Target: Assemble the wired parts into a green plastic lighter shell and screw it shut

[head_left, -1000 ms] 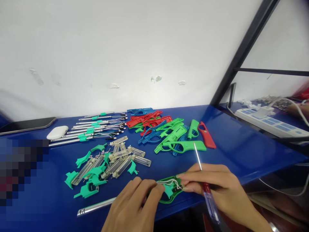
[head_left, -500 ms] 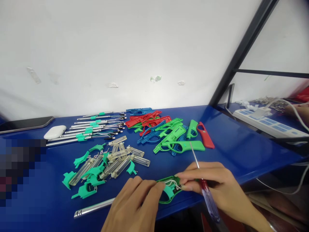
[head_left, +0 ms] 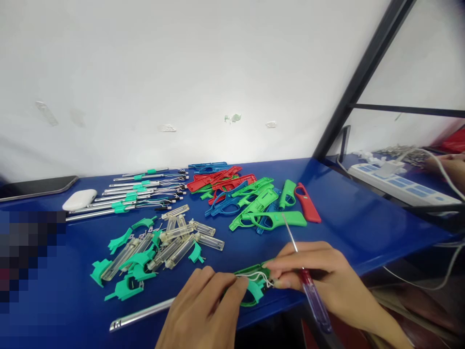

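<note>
The white wires [head_left: 258,275] look like the weak point: they arch loosely over the green casing [head_left: 252,268], and any that stray across its rim could get pinched or tugged from their ends. The teal piece [head_left: 256,290] in the casing might pop up if the left hand [head_left: 207,305] eased off. That hand arches over the casing's left part, fingers bent down and pressing it. The right hand [head_left: 316,271] has thumb and forefinger almost together at the casing's right end — on wire or rim, I cannot tell — with a screwdriver [head_left: 316,303] lodged across it. The tool's slant could let it catch a wire. The metal tube [head_left: 141,314] juts out left of the casing, where a knock might lever everything askew.

The casing is by the front edge of the blue desk [head_left: 348,232], smooth and shiny, so a slipped part could slide off. Beyond the casing lie coloured shells [head_left: 259,206]; to its left, clear tanks [head_left: 181,248] and, farther back, wired rods [head_left: 131,196]. Behind stands a scuffed white wall [head_left: 181,72]. Far right of the casing — past a black frame [head_left: 358,87] — are a power strip [head_left: 403,186] and another person's blurred hand [head_left: 456,168].
</note>
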Available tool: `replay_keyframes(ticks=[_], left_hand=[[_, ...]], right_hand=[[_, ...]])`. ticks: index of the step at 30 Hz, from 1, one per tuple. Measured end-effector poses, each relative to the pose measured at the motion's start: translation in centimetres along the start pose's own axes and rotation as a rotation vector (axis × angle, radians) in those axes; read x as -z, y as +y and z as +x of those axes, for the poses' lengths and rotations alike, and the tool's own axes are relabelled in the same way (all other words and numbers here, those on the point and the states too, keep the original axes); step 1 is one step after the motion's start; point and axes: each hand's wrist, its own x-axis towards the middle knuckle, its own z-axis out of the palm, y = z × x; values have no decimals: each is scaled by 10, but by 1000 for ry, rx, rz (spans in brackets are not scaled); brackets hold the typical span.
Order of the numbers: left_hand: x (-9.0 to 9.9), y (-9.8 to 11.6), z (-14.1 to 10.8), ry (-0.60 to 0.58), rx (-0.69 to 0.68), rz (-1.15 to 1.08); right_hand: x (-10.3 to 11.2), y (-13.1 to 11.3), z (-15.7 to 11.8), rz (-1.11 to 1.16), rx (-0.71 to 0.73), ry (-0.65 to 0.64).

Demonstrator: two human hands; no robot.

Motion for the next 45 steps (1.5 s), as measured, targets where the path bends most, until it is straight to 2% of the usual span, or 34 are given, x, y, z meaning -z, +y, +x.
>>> replay_keyframes(ticks=[8, 15, 24, 33, 45], left_hand=[[-8, -1, -4, 15, 31, -22], [0, 3, 3, 46, 39, -60], [-6, -1, -1, 1, 40, -7], [9, 5, 14, -2, 97, -56], [10, -1, 20, -33, 113, -116]], right_hand=[[-1, 0, 0, 2, -10, 4], [-2, -1, -1, 1, -6, 11], [-1, -1, -2, -21, -10, -19], [-1, 2, -1, -61, 44, -47], [-1, 2, 1, -78, 29, -62]])
